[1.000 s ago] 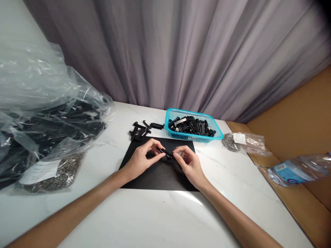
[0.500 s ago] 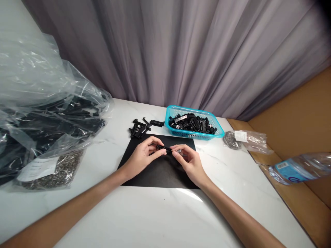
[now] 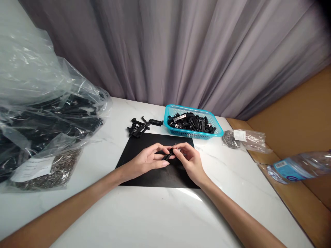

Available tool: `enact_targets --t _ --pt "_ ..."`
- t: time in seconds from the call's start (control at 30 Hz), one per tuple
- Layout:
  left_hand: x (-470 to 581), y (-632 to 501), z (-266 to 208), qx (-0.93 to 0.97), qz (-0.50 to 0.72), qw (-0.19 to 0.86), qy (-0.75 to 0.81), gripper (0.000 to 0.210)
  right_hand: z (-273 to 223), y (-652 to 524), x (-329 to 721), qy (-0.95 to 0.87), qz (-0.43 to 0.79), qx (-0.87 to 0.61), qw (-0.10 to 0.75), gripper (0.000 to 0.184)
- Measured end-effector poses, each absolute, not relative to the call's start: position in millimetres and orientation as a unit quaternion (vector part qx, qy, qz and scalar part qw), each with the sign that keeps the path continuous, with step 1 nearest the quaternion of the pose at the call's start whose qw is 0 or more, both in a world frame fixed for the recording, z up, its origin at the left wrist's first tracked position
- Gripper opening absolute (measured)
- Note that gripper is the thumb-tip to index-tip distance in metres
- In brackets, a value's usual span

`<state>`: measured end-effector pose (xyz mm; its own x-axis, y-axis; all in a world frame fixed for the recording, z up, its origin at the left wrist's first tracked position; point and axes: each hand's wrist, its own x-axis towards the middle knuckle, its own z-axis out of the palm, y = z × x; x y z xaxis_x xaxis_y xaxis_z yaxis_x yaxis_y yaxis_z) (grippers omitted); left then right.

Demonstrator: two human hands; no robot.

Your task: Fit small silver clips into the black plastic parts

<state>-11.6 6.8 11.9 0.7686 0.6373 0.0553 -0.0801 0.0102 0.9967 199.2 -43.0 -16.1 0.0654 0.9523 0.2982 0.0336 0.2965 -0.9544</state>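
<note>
Over the black mat (image 3: 152, 177), a small black plastic part (image 3: 167, 156) is held between both hands. My left hand (image 3: 148, 158) has its thumb and fingers closed around the part's near end, which points down and toward me. The fingertips of my right hand (image 3: 188, 156) pinch at the far end, where they cover most of it. Small shiny metal pieces (image 3: 178, 147) show just behind the right fingertips; whether they are held or lie on the mat I cannot make out. Similar black parts (image 3: 138, 127) lie in a loose pile beyond my left hand.
A blue basket (image 3: 219, 132) of black parts stands behind the mat. Left are a large clear bag (image 3: 46, 120) of black pieces and a labelled bag of small metal pieces (image 3: 62, 168). Right are a smaller metal-piece bag (image 3: 231, 139), a plastic bottle (image 3: 292, 168) and cardboard (image 3: 292, 113).
The black part has turned from lying nearly crosswise to slanting toward me. My left fingers have shifted along it, while my right hand stays in about the same place.
</note>
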Motion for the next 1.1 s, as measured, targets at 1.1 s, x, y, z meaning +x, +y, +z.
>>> enact_targets --t 1.1 --pt "-7.7 3.8 12.8 0.735 0.294 0.548 0.27 0.06 -16.9 -46.9 199.6 -0.559 0.333 -0.49 0.581 0.025"
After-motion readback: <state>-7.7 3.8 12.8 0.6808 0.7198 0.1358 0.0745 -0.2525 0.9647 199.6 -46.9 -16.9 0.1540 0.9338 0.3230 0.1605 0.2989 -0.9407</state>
